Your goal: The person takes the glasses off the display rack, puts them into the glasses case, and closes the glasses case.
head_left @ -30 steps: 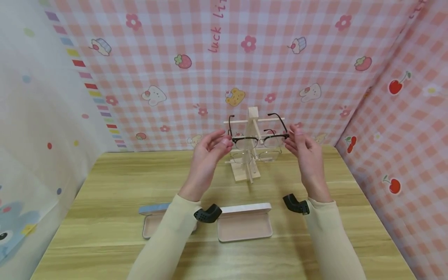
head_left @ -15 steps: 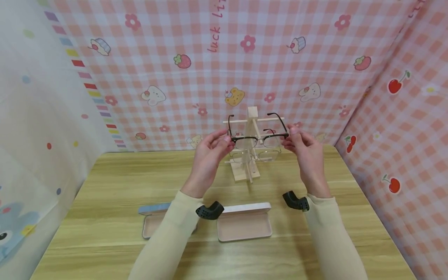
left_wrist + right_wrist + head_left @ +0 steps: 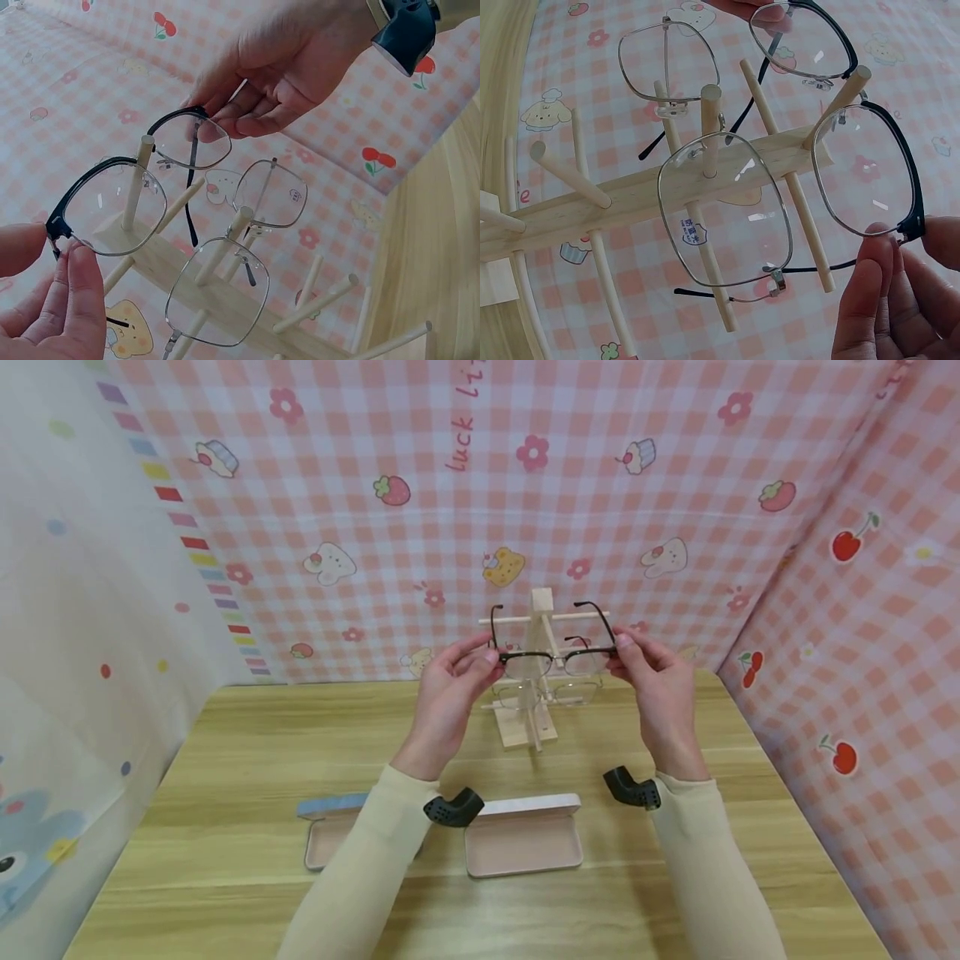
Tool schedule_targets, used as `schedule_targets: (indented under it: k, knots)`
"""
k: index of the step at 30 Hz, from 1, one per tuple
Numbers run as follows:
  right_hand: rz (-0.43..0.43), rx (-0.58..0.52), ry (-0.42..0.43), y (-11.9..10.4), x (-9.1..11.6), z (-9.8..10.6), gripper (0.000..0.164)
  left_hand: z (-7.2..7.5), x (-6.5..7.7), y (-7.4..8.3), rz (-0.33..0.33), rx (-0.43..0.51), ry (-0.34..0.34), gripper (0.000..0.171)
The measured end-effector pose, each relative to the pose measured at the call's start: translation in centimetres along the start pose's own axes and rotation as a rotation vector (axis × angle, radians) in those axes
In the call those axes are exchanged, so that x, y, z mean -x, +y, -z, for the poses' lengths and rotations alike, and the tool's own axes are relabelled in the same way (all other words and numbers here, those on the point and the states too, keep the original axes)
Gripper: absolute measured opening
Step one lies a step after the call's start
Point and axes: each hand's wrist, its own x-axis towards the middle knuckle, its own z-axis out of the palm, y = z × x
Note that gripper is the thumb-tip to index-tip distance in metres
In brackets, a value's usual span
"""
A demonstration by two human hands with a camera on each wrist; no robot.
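Black-browed eyeglasses (image 3: 528,654) are at the top front peg of a wooden glasses stand (image 3: 542,602), temples pointing back. My left hand (image 3: 447,697) pinches their left end near the hinge, thumb against fingers, as the left wrist view shows. At the other end, my right hand (image 3: 662,697) pinches the hinge corner between thumb and fingertips (image 3: 877,251). The bridge lies at the peg's tip (image 3: 146,141); whether it bears on the peg I cannot tell. Just below, thin metal-rimmed eyeglasses (image 3: 789,225) hang on another peg.
On the wood-grain table (image 3: 247,743), two glasses cases lie with lids up: one blue-lidded (image 3: 322,808), partly behind the left sleeve, and one white-lidded (image 3: 525,847). Bare pegs (image 3: 562,172) jut out lower on the stand. A checked cloth (image 3: 375,568) hangs behind.
Both hands have closed in slightly from the sides, and the right fingertips now meet the black-browed eyeglasses' end. The eyeglasses and stand have hardly moved.
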Motion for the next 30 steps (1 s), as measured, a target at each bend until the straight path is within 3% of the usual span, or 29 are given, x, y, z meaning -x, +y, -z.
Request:
schedule_targets:
  k: [9,17,24,30]
  knots:
    - [0.023,-0.028,0.015,-0.4,-0.1,-0.1,0.032,-0.5,0.2,0.1,-0.077,-0.051,-0.006,0.034]
    - [0.057,0.035,-0.006,-1.3,0.6,0.1,0.033,-0.3,0.8,0.4,-0.093,-0.055,-0.019,0.035]
    - [0.104,0.095,-0.043,-2.0,1.8,0.1,0.032,0.2,2.1,0.7,-0.149,-0.094,-0.038,0.036]
    - [0.110,0.069,-0.066,-2.4,3.0,0.1,0.030,0.9,3.5,1.0,-0.193,-0.171,-0.053,0.039]
